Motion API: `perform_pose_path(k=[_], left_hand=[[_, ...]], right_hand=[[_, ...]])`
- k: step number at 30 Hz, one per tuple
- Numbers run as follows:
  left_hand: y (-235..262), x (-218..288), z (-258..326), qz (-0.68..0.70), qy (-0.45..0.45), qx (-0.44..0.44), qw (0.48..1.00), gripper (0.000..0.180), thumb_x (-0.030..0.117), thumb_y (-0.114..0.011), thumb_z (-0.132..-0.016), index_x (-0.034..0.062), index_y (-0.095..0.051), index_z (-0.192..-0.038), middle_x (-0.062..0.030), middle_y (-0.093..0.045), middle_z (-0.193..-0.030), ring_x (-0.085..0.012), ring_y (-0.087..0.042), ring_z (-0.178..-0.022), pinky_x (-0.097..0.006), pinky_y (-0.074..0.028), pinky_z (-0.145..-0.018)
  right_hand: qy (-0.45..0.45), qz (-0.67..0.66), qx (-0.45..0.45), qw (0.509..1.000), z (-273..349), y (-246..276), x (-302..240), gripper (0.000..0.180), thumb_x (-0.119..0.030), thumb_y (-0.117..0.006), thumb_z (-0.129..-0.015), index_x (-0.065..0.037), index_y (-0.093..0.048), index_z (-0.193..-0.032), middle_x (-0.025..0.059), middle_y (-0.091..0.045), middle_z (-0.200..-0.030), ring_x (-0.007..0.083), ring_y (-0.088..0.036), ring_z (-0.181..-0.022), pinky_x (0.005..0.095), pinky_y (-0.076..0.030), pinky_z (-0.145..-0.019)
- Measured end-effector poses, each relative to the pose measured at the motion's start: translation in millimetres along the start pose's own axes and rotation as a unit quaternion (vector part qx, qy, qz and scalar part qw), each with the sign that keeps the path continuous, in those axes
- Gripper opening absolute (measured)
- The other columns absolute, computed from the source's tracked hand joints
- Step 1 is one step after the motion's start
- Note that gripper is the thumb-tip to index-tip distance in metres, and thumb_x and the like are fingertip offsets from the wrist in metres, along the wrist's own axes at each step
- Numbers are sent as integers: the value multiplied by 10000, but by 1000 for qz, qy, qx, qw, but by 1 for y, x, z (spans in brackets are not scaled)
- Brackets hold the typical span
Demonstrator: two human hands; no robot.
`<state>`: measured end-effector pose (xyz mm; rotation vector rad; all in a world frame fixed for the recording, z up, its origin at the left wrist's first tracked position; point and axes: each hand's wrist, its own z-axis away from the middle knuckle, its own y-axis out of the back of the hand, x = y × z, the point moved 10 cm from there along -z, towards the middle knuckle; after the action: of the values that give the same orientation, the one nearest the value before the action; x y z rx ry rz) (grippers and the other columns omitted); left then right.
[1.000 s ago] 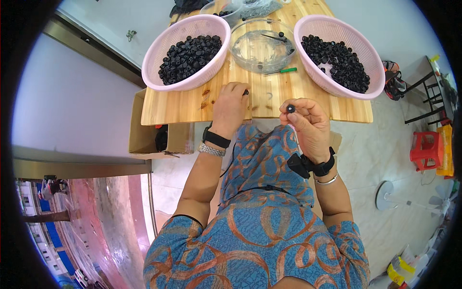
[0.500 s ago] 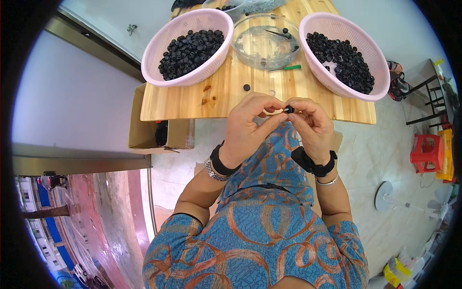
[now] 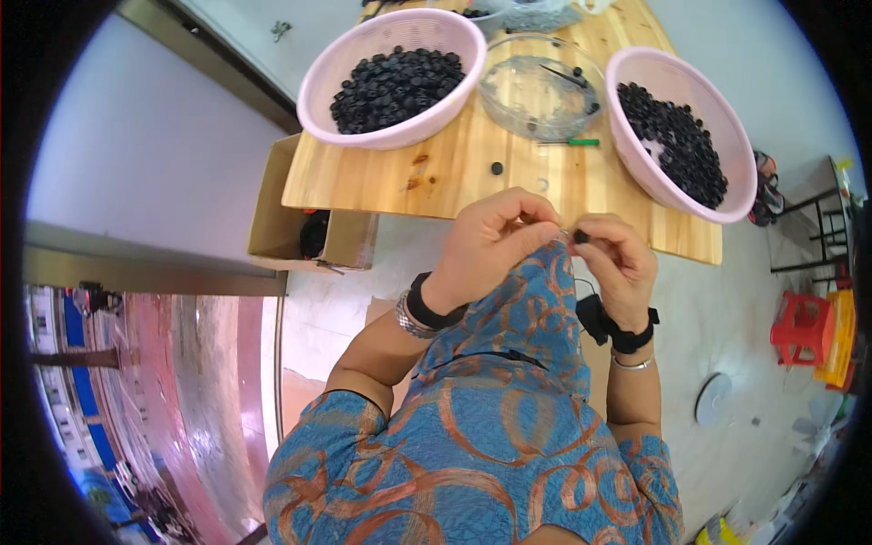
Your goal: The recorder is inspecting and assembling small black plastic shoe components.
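Observation:
My right hand (image 3: 622,268) pinches a small round black cap (image 3: 580,236) between thumb and fingertips, just over the table's near edge. Close beside it, the thumb and forefinger of my left hand (image 3: 500,241) are pressed together. A tiny clear or pale bit seems to show at their tips, too small to name. Another black cap (image 3: 497,168) lies alone on the wooden table (image 3: 363,177), beyond my left hand. Farther off, a green-handled screwdriver (image 3: 581,143) rests in front of a round clear tray (image 3: 536,127) holding clear bits, dark tweezers and some black pieces.
A pink basket (image 3: 318,113) heaped with black caps stands at the left, and a second pink basket (image 3: 740,182) of small black parts at the right. Below the table's left corner is an open cardboard box (image 3: 272,195). A red stool (image 3: 801,329) stands at far right.
My hands have drawn slightly apart. The black cap, earlier between the fingertips of both hands, is now in the right fingers alone. The whole view has shifted and tilted a little.

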<state>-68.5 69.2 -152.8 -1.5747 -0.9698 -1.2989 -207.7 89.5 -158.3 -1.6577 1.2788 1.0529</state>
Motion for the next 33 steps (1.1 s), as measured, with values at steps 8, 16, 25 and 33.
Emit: perform_pose_path(k=[8,16,25,33], left_hand=[[127,-11,26,-295,-31,232,926,116,124,-622,-831,24,-614,-890,-23,-578,-793,-93,-526,-673,-222,-426,-594],[185,-6,11,-538,-70,276,793,126,134,-578,-820,36,-621,-886,-116,-603,-835,-281,-576,-777,-355,-457,-678],[112,54,10,-493,-109,129,853,129,78,-582,-815,40,-614,-934,-132,-619,-899,-295,-583,-769,-344,-463,-672],[-5,155,-101,-610,-264,-178,726,137,146,-596,-805,49,-618,-900,-113,-605,-820,-284,-580,-729,-338,-467,-641]], right_hand=[[-57,-40,36,997,14,22,28,194,44,-553,-839,31,-541,-1033,104,-616,-920,116,-581,-769,236,-482,-675],[-113,-34,36,992,8,15,53,222,19,-580,-840,18,-541,-1058,70,-615,-896,84,-554,-739,199,-444,-660],[-140,66,92,984,8,38,46,186,24,-621,-790,23,-581,-971,24,-584,-859,64,-540,-746,195,-436,-671],[-47,116,47,991,-4,34,20,186,12,-647,-766,16,-586,-942,83,-585,-821,140,-556,-702,240,-458,-647]])
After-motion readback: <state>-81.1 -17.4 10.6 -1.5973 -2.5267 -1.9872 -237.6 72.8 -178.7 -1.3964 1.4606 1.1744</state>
